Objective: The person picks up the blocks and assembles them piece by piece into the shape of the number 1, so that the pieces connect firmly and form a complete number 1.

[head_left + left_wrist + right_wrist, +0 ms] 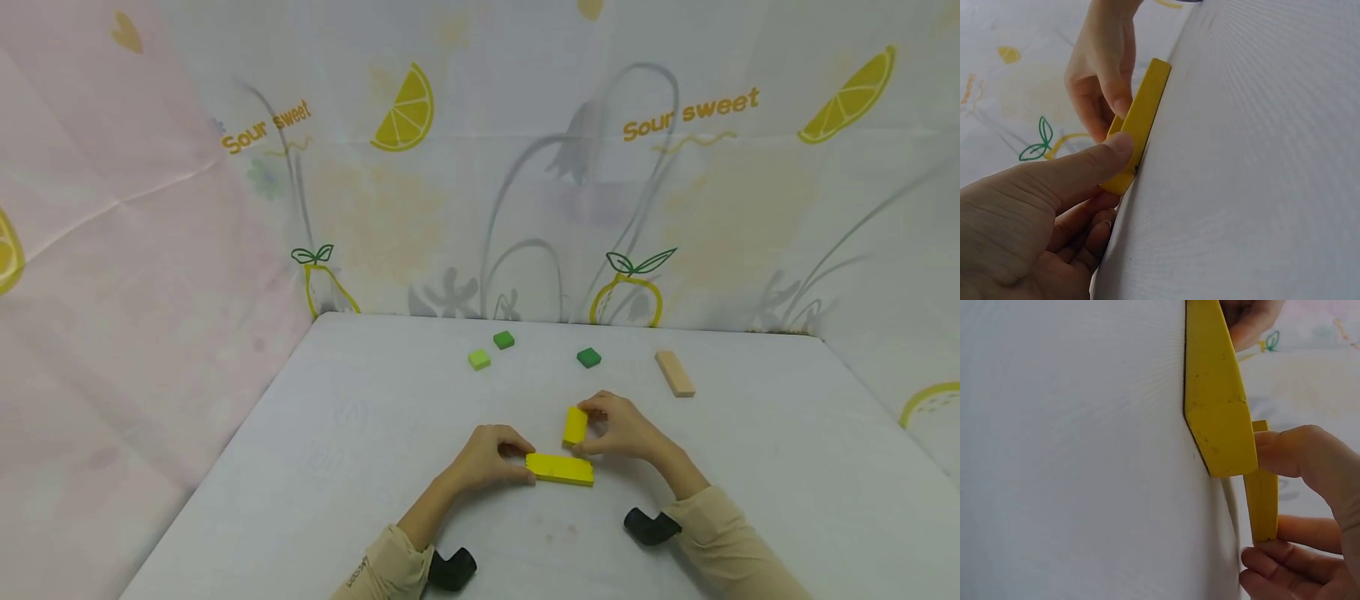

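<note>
A long yellow block [559,469] lies crosswise on the white table. My left hand [486,457] pinches its left end, with the thumb on the near side in the left wrist view [1035,200]. Just beyond its right part is a second yellow block [575,426], seen turned lengthwise away from me. My right hand [621,428] pinches this second block between thumb and fingers. In the right wrist view the second block [1263,503] stands partly behind the long one [1216,381]; whether the two touch I cannot tell.
Toward the back of the table [360,392] lie a light green block [479,359], a green block [504,340] and a dark green block [588,357]. A plain wooden block [675,373] lies at the back right. Behind the table hangs a lemon-printed cloth [480,208].
</note>
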Tool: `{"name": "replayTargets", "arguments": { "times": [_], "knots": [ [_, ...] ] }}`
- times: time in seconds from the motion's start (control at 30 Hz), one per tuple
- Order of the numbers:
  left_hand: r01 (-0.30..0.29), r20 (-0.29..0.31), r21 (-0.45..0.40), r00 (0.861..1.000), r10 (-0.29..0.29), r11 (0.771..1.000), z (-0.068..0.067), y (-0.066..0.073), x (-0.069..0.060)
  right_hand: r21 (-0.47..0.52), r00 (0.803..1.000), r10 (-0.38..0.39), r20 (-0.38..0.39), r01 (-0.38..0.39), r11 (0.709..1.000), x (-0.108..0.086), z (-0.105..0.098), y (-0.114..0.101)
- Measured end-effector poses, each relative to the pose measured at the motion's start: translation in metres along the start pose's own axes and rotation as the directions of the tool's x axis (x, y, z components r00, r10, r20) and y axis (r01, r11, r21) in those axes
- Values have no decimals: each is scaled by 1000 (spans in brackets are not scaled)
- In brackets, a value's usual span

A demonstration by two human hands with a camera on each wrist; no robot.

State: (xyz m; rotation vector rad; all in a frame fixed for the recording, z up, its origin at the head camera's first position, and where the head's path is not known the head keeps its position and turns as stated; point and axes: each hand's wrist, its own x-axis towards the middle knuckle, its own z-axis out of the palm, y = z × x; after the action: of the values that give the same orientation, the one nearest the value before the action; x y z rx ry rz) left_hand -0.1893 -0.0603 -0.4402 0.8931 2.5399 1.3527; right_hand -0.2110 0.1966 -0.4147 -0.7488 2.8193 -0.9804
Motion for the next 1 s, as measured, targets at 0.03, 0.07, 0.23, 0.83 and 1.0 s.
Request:
{"name": "replayTargets", "arguments": {
  "times": [0.03, 0.07, 0.23, 0.83, 1.0],
  "knots": [
    [1, 0, -1, 1000, -1, 1000, 0, 0, 0, -1, 1000, -5, 3, 5, 1000, 0, 0, 0],
    [1, 1, -2, 1000, -1, 1000, 0, 0, 0, -2, 1000, -11, 5, 11, 1000, 0, 0, -1],
    [-5, 1, -6, 1000, 5, 1000, 0, 0, 0, -25, 1000, -13, 9, 14, 1000, 1, 3, -2],
    [-27, -8, -11, 1000, 27, 1000, 2, -2, 0, -81, 997, -37, 66, 42, 996, 5, 6, -9],
    [-25, -1, -7, 1000, 25, 1000, 1, -2, 0, -98, 995, -38, 97, 47, 994, 5, 4, -9]
  ]
}}
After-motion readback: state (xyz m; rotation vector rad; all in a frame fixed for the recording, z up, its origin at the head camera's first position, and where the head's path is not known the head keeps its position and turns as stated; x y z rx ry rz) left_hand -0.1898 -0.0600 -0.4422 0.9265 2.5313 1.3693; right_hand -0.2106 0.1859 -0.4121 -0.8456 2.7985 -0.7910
